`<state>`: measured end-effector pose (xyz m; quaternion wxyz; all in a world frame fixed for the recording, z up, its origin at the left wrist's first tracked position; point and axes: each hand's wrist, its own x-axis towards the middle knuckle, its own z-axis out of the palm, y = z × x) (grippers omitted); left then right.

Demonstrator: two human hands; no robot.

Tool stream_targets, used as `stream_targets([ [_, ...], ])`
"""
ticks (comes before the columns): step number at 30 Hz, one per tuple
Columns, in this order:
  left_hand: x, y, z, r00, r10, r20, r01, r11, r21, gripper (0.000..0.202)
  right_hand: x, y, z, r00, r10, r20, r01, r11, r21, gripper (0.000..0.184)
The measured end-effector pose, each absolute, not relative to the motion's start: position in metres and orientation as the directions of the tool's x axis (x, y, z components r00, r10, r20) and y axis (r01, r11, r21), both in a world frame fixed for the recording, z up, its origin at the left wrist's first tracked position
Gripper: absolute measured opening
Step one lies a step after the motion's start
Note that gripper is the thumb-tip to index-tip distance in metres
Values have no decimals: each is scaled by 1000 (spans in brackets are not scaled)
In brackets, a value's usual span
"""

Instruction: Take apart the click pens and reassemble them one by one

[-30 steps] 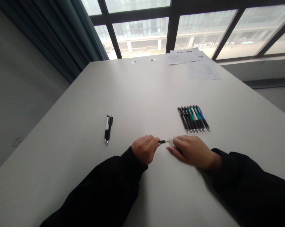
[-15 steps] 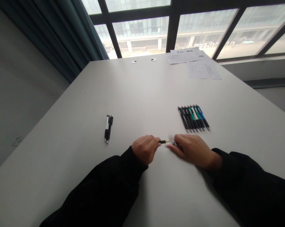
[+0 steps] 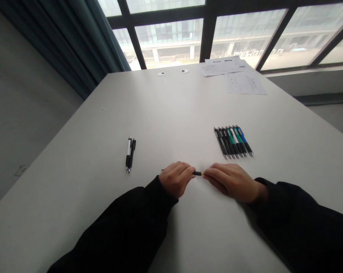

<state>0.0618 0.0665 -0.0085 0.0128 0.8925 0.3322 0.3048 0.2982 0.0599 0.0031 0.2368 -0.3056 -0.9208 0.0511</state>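
Note:
My left hand (image 3: 176, 179) is closed around a dark pen (image 3: 198, 173) held level just above or on the white table. The pen's silver clicker end shows past the left side of that hand, and its grip with a yellow ring points right. At that yellow end, the fingers of my right hand (image 3: 232, 182) are pinched together over the tip. What lies inside the pinch is hidden by the fingers. Beyond my right hand lies a neat row of pens (image 3: 234, 142) with black, green, white and blue barrels.
To the left, a white-and-black pen (image 3: 128, 154) lies against a black pen (image 3: 132, 155) on the white table (image 3: 171, 113). Paper sheets (image 3: 245, 81) rest at the far right, near the window. Two round white-rimmed fittings (image 3: 161, 74) sit by the far edge.
My right fingers have closed over the pen's tip, which was bare with a thin point showing and a small gap between. The clicker end has come into view left of my left hand.

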Motion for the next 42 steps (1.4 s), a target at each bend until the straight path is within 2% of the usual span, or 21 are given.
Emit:
stream_targets([
  [3, 62, 67, -8, 577, 585, 570, 574, -787, 226, 12, 298, 60, 4, -683, 591, 429, 544, 804, -241, 12],
  [7, 62, 66, -6, 585, 570, 577, 585, -789, 186, 22, 297, 59, 4, -637, 618, 460, 549, 783, -291, 9],
  [9, 61, 66, -4, 578, 580, 573, 614, -773, 163, 18, 297, 59, 4, -631, 613, 476, 532, 788, -309, 9],
  [15, 60, 68, -1, 558, 589, 585, 682, -727, 82, 33, 298, 58, 3, -653, 581, 486, 486, 814, -320, 11],
  [21, 62, 68, -4, 539, 602, 590, 711, -700, 65, 23, 298, 58, 2, -641, 560, 525, 467, 827, -311, 8],
  [25, 62, 68, -6, 541, 614, 575, 716, -695, 68, 19, 302, 58, 4, -582, 602, 547, 489, 796, -357, 8],
  [29, 61, 69, -7, 540, 620, 569, 713, -696, 82, 20, 312, 57, 6, -547, 665, 509, 526, 746, -409, 6],
  [38, 62, 69, -8, 547, 621, 562, 700, -707, 101, 20, 317, 57, -1, -580, 713, 394, 638, 698, -326, 10],
  [42, 62, 70, -9, 543, 622, 564, 699, -707, 107, 20, 317, 57, 3, -601, 729, 327, 624, 684, -377, 8],
])
